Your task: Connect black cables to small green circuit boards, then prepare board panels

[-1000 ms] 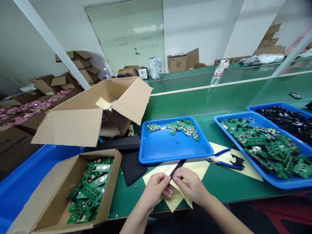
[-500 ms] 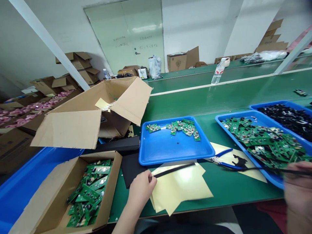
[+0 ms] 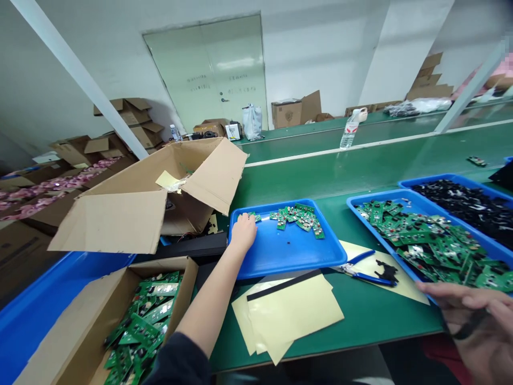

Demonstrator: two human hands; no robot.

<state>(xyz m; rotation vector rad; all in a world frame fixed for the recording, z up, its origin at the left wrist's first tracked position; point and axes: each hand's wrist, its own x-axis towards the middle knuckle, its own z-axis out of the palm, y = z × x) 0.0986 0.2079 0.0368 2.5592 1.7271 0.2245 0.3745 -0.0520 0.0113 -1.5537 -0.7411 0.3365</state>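
Past the right hand [image 3: 476,321], too blurred to tell its grip, a black strip [image 3: 282,286] lies along a sheet [image 3: 296,313] that presumably keeps it flat, while the left hand [image 3: 243,232] curls its fingers down, hold hidden, at a board [image 3: 256,217] in the tray [image 3: 280,254], whose rim likely stops parts straying.

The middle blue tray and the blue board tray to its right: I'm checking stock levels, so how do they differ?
The middle tray holds some green boards toward its far side, with much floor bare; the right tray is heaped with them. The left hand reaches into the middle tray; the right hand is by the right tray's near side, contact unclear. Both are blue and rimmed.
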